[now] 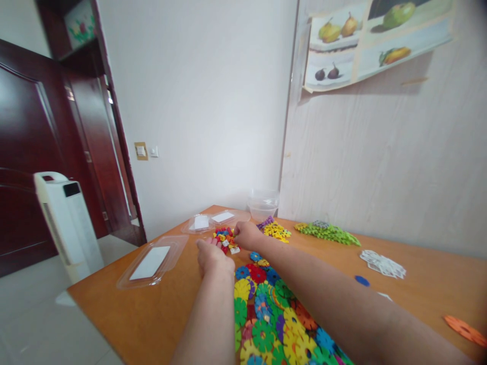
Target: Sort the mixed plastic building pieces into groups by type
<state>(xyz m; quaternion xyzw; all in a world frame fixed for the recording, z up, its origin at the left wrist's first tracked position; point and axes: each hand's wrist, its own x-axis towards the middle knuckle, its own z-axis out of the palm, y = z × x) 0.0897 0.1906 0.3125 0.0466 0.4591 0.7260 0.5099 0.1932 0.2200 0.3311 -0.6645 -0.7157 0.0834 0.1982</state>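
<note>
My left hand [213, 256] is at the near left of a small heap of red, yellow, white and blue pieces [227, 238], palm turned up and fingers stretched toward them. From the right my right hand [248, 235] reaches the same heap with its fingers pinched together. Whatever lies between those fingertips is hidden. Under and between my forearms spreads a large pile of flat, notched plastic discs [262, 334] in green, yellow, blue and red. Just behind my right hand lies a group of yellow and purple pieces [277, 231].
Clear plastic lids [173, 257] with white labels lie on the left of the wooden table [114, 314]. A clear container [263, 204] stands by the wall. Green pieces [331, 233], white pieces [382, 263], a blue disc [362, 281] and an orange disc [464, 329] lie rightward.
</note>
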